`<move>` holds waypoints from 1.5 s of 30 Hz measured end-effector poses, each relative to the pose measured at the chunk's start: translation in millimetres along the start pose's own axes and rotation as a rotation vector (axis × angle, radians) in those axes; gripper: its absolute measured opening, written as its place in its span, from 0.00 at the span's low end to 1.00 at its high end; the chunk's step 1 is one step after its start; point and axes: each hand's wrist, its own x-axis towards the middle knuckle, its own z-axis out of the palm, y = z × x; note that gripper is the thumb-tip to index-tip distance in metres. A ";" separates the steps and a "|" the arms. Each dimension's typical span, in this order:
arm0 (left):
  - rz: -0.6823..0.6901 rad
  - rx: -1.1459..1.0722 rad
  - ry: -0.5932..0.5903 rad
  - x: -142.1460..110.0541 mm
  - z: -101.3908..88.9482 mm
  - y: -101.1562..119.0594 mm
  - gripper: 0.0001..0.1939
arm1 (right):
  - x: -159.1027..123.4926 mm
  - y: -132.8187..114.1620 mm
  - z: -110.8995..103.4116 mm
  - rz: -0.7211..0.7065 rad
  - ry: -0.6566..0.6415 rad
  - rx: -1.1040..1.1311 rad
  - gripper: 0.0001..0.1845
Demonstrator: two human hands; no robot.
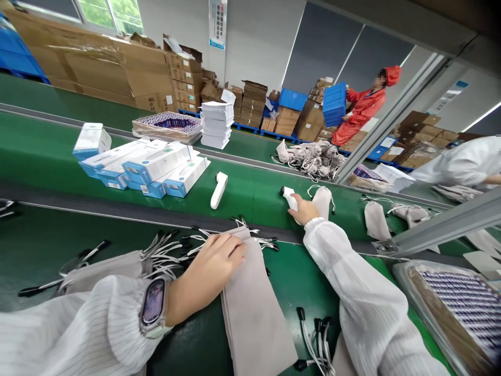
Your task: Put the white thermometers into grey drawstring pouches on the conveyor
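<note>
Head view: right hand [306, 210] wraps a thermometer-like device [290, 198]; left hand [213, 263], grip unclear, should steady drawstring pouches [256, 313] beneath it.

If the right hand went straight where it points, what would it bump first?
Probably the long, dark grey rail edging the green belt, with the white, dark-tipped plastic device in the right hand leading. Depth is unclear; it might pass above.

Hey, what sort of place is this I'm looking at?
Most likely a factory packing line: there's a long green conveyor belt, blue-and-white boxes piled on it, and gray drawstring pouches stacked beneath your left hand.
</note>
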 end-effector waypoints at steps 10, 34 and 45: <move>-0.165 -0.105 -0.069 -4.8 -7.2 -12.3 0.07 | -41.9 -68.0 -8.7 -0.146 -0.281 1.203 0.44; -0.195 -0.533 0.007 -5.0 -33.0 -10.6 0.10 | -92.2 -124.0 -10.6 -0.186 -0.553 1.254 0.24; -0.302 -0.652 0.079 -7.1 -48.6 -12.8 0.12 | -100.5 -121.4 7.0 -0.503 -1.005 0.648 0.23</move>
